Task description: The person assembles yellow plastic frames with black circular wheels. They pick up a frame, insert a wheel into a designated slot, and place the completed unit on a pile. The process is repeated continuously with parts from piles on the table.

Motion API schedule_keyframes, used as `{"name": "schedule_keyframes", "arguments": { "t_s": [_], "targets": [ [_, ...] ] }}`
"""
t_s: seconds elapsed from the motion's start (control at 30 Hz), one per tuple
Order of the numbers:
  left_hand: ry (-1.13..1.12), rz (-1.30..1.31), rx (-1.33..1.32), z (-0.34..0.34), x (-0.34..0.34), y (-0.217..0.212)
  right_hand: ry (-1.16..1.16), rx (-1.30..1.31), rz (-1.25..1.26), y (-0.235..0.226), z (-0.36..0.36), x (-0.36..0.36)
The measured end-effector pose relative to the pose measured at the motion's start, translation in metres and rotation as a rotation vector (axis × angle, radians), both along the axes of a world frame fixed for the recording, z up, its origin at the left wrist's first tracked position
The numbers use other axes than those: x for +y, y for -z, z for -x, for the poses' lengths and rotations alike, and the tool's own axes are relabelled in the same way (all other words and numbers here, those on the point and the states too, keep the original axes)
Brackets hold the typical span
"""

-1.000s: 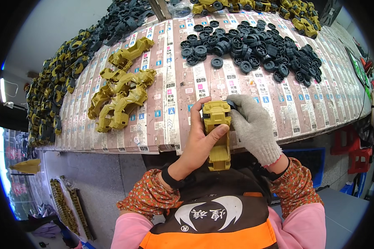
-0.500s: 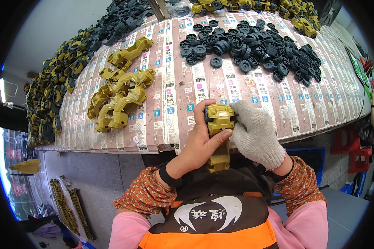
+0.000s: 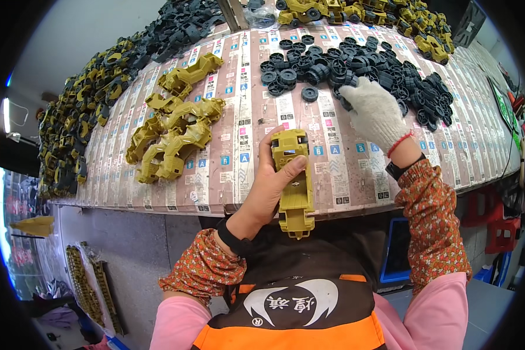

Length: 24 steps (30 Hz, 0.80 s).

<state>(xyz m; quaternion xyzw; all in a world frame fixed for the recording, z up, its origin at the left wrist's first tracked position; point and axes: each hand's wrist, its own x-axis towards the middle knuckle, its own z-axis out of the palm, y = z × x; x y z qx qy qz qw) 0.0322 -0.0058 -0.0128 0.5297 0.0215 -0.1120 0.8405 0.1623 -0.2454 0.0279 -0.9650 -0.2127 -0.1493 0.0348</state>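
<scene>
My bare left hand (image 3: pixel 268 189) grips a yellow plastic toy truck body (image 3: pixel 296 201), held lengthwise over the table's near edge with the thumb across its top. Dark parts show beside its upper end. My right hand (image 3: pixel 374 111), in a pale knitted glove, is at the near edge of a heap of black toy wheels (image 3: pixel 385 73). Its fingers are closed on a black toy wheel (image 3: pixel 345 104) at the fingertips; the glove hides part of the grip. One loose wheel (image 3: pixel 310 94) lies just left of the glove.
Several yellow toy body shells (image 3: pixel 178 140) lie left of my left hand. Yellow and dark toy parts (image 3: pixel 79 116) are heaped along the far left. More yellow toy vehicles (image 3: pixel 431 46) stand at the back right, near a post (image 3: pixel 233 14). Red stools (image 3: pixel 501 233) stand below at right.
My right hand has left the toy truck and moved up and right to the wheels. My left hand still holds the truck, shifted slightly left and now showing its length.
</scene>
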Motion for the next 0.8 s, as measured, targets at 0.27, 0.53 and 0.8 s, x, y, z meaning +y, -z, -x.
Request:
{"name": "schedule_keyframes", "arguments": {
  "t_s": [0.27, 0.53, 0.8],
  "targets": [
    [-0.084, 0.115, 0.096, 0.002, 0.012, 0.005, -0.034, 0.007, 0.063, 0.01, 0.023, 0.0],
    [-0.114, 0.153, 0.071, -0.001, 0.009, -0.002, -0.194, 0.008, -0.142, 0.033, 0.024, -0.007],
    [-0.228, 0.229, 0.014, 0.006, 0.011, 0.003, -0.096, 0.231, -0.408, 0.015, 0.048, 0.005]
  ]
}}
